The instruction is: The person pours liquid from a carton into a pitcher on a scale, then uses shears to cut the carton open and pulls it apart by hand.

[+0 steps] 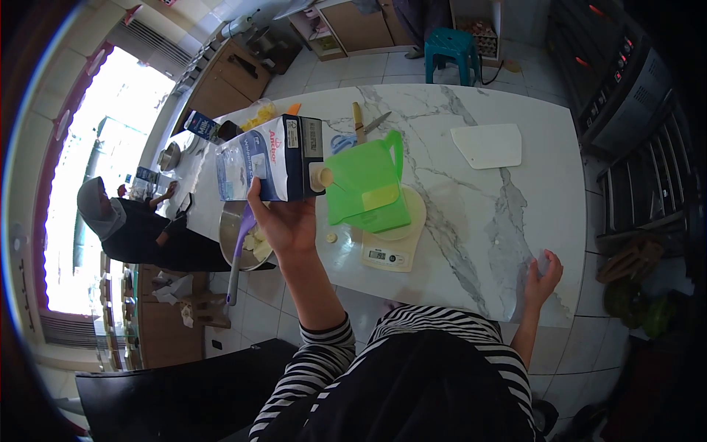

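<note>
My left hand is wrapped round a blue and white Anchor whipping cream carton, held tipped on its side. Its round spout points right, over a translucent green jug, and a thin stream seems to run from it. Some pale cream shows inside the jug. Beneath the jug is a cream-coloured kitchen scale with a lit display. A small round cap lies left of the scale. My right hand rests at the table's right side, fingers apart, holding nothing.
A metal bowl with pale chunks and a purple spatula stands left. Farther back lie a yellow-handled knife and a white cutting board. Another person stands at the left; a teal stool is behind the table.
</note>
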